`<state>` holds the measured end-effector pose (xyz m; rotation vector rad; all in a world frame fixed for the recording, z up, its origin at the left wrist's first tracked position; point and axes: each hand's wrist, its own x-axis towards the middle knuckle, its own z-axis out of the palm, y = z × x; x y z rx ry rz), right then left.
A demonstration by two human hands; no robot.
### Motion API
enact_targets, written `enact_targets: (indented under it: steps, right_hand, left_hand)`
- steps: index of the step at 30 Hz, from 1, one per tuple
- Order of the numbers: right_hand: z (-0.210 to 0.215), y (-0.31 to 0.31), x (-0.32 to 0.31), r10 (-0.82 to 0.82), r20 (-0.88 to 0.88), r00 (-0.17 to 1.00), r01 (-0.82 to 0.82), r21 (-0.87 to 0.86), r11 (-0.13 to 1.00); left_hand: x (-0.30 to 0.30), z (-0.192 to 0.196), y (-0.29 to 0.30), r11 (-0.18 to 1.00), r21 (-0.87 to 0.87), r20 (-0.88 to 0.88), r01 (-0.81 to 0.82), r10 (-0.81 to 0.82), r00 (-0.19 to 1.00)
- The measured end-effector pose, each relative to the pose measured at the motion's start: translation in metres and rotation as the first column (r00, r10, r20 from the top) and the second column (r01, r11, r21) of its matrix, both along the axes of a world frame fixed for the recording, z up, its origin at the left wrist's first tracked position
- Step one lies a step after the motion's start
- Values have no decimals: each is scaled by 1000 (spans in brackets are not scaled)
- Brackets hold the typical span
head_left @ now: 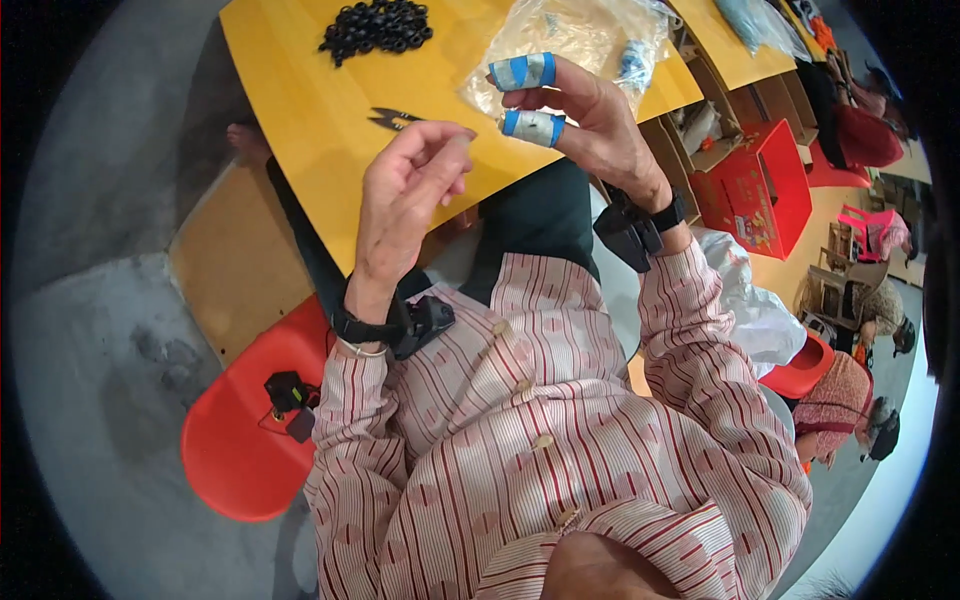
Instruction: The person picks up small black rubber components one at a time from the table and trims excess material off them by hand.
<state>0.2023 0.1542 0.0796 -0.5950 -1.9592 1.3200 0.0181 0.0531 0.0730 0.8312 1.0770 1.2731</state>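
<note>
Yellow table — grey floor below

You wear a shirt of pale pink with thin red stripes, small light buttons down its front, and long sleeves ending just short of the wrists. Just beyond the shirt's cuffs, each wrist carries a black strap with a boxy black device clipped to it. Your right hand has two fingers wrapped in grey tape edged with blue. Your left hand is bare.
</note>
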Motion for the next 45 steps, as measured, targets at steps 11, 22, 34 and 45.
enact_targets:
  steps: [11, 22, 34, 45]
  right_hand:
    - [26, -34, -19, 14, 161, 987, -97, 517, 850]
    - [47, -59, -12, 46, -7, 999, -39, 404, 914]
    - [43, -68, -3, -39, -71, 997, 58, 292, 955]
    - [41, -71, 11, -3, -161, 987, 30, 163, 986]
  left_hand:
    - [-8, 13, -26, 994, 50, -130, 92, -85, 988]
    - [1, 39, -50, 988, 130, 65, 78, -87, 994]
    - [6, 46, -49, 991, 96, 22, 89, -91, 996]
    - [8, 39, -51, 996, 2, 590, 92, -75, 804]
